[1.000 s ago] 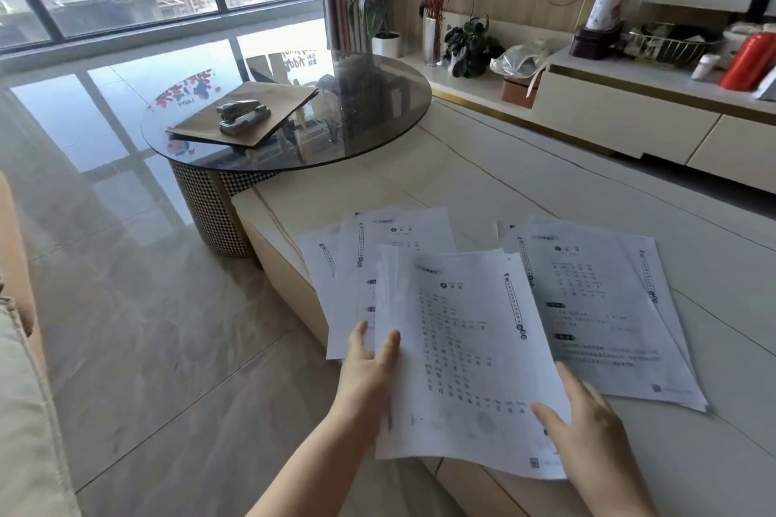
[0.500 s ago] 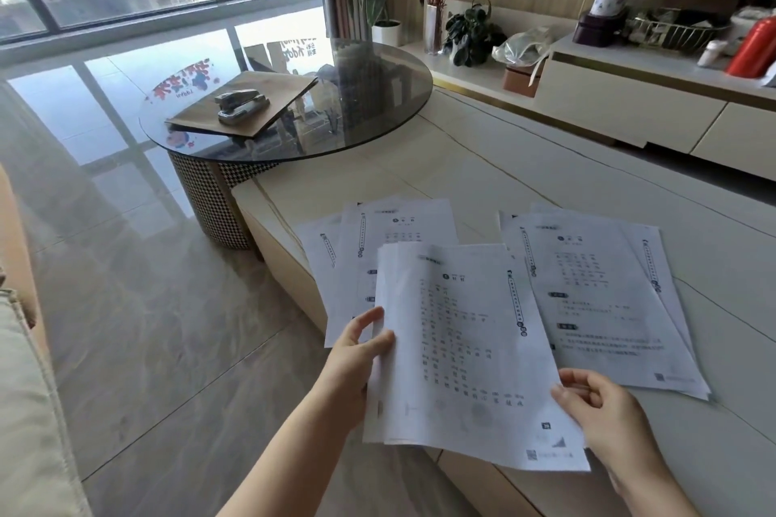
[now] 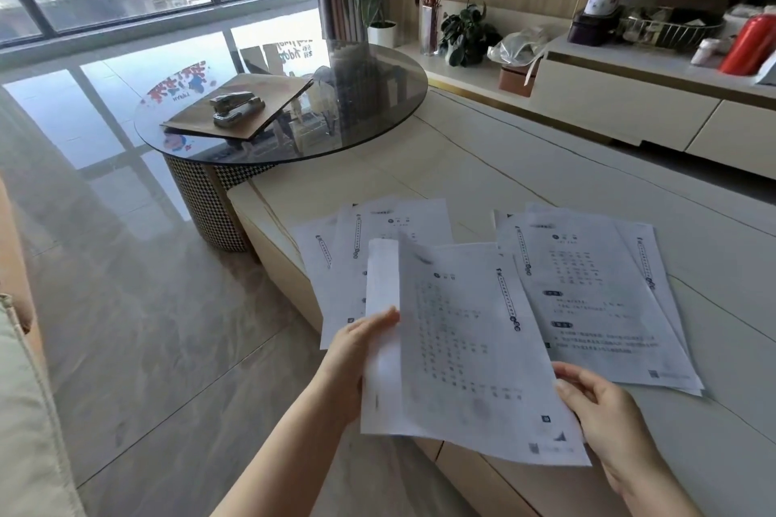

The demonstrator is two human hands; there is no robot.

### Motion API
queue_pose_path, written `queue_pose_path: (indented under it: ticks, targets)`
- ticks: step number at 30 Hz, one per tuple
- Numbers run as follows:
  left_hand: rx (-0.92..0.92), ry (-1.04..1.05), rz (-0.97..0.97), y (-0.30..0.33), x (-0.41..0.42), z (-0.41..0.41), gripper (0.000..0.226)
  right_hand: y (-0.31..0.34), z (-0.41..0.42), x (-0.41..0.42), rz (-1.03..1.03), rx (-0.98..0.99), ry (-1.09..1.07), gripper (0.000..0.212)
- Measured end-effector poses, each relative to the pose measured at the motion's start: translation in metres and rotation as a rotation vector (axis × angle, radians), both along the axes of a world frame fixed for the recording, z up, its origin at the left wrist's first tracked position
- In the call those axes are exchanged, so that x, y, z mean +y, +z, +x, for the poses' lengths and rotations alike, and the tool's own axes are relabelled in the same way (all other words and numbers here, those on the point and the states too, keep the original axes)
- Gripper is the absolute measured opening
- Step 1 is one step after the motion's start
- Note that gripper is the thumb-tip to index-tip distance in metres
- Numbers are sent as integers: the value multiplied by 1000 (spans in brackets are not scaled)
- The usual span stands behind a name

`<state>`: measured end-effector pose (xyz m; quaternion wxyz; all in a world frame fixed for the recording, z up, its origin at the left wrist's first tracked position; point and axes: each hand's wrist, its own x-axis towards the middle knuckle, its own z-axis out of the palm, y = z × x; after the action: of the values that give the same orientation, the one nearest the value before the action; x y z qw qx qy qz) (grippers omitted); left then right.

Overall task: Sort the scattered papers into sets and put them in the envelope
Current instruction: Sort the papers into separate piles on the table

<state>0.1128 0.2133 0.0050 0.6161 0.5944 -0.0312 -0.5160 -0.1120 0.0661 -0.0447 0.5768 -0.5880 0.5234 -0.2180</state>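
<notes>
I hold a set of printed papers [image 3: 466,348] above the near edge of the low cream table [image 3: 525,180]. My left hand [image 3: 357,353] grips the set's left edge, and the sheets fan apart there. My right hand [image 3: 600,407] pinches the lower right corner. Two more piles lie on the table: a left pile [image 3: 378,231] partly hidden behind the held set, and a right pile [image 3: 600,298]. A brown envelope [image 3: 252,105] lies on the round glass table with a stapler [image 3: 237,107] on top of it.
The round glass side table [image 3: 357,113] stands beyond the cream table's left end. A long cabinet [image 3: 630,97] with a red bottle [image 3: 751,44], wire basket and plants runs along the back wall. Sofa cushion [image 3: 25,411] at far left, over polished tile floor.
The top sheets of the held set have slid right, so a back sheet now shows along the left edge. My right hand has closed onto the lower right corner.
</notes>
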Motion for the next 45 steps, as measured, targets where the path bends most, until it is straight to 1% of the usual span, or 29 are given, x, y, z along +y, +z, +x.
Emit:
queue_pose_path:
  ticks: [1, 2, 3, 4, 5, 7, 8, 10, 12, 14, 16, 18, 20, 22, 24, 26, 28, 29, 30, 33, 34, 36, 37, 38, 40, 42, 43, 44, 45]
  targets:
    - [-21, -30, 40, -1, 0, -2, 37, 0, 0, 0, -6, 1, -6, 18]
    - [-87, -52, 73, -1, 0, -4, 40, 0, 0, -1, 5, 1, -14, 15]
    - [-208, -66, 96, -4, -1, -6, 33, -2, 0, -2, 26, 5, -19, 14]
    - [-341, -83, 115, -8, -2, -9, 21, -2, 0, -1, 43, 14, -13, 15]
    - [-494, -112, 147, -11, -2, -12, 16, -2, 1, -1, 44, 27, 14, 18]
    - [-748, -158, 211, -15, -5, -17, 18, -1, 1, 3, -1, 76, 107, 26]
    - [-819, -154, 209, -15, -8, -19, 18, 1, 2, 6, -39, 108, 142, 31]
    - [-872, -91, 163, -11, -13, -22, 16, 5, 3, 10, -154, 138, 144, 33]
    - [-851, 13, 141, -2, -17, -24, 19, 9, 2, 8, -261, 158, 94, 27]
    - [-767, 80, 125, 2, -18, -23, 23, 8, -1, 4, -282, 139, 38, 18]
    - [-718, 36, 167, 4, -16, -22, 30, 5, -4, 1, -257, 143, -2, 8]
    - [-706, -64, 225, -1, -14, -22, 42, 0, -6, -1, -260, 164, 0, 13]
    - [-701, -101, 213, -5, -12, -21, 48, -2, -6, -2, -283, 180, -15, 16]
    - [-695, -52, 126, -5, -12, -16, 54, -5, -8, -7, -310, 172, -57, 20]
    - [-664, 39, 17, -2, -10, -8, 65, -8, -13, -16, -279, 129, -185, 22]
    - [-612, 129, -68, 0, -4, 2, 79, -7, -19, -27, -268, 95, -322, 17]
    - [-549, 211, -126, -3, 0, 14, 89, 0, -24, -37, -225, 89, -362, 17]
    - [-527, 243, -138, -5, 3, 20, 89, 4, -25, -41, -203, 91, -355, 19]
    - [-507, 268, -146, -5, 5, 24, 85, 5, -25, -44, -204, 98, -333, 20]
    - [-426, 308, -178, -1, 11, 29, 44, 12, -23, -43, -250, 165, -327, 14]
    - [-394, 324, -184, 1, 13, 29, 35, 14, -22, -43, -292, 215, -327, 27]
    - [-357, 345, -204, 3, 17, 29, 30, 17, -21, -42, -337, 302, -306, 52]
    - [-347, 348, -215, 3, 17, 29, 30, 19, -20, -41, -351, 350, -309, 56]
    - [-336, 347, -227, 4, 17, 29, 30, 21, -20, -40, -359, 374, -295, 55]
    - [-315, 345, -249, 5, 16, 27, 28, 28, -21, -36, -342, 399, -298, 42]
    - [-273, 318, -272, 6, 13, 22, 27, 26, -21, -32, -363, 436, -340, 41]
    - [-246, 294, -290, 6, 11, 18, 28, 24, -22, -31, -329, 426, -366, 42]
    - [-225, 268, -304, 5, 9, 15, 28, 26, -23, -29, -367, 399, -364, 38]
    - [-212, 238, -309, 4, 7, 11, 30, 34, -24, -26, -414, 309, -315, 31]
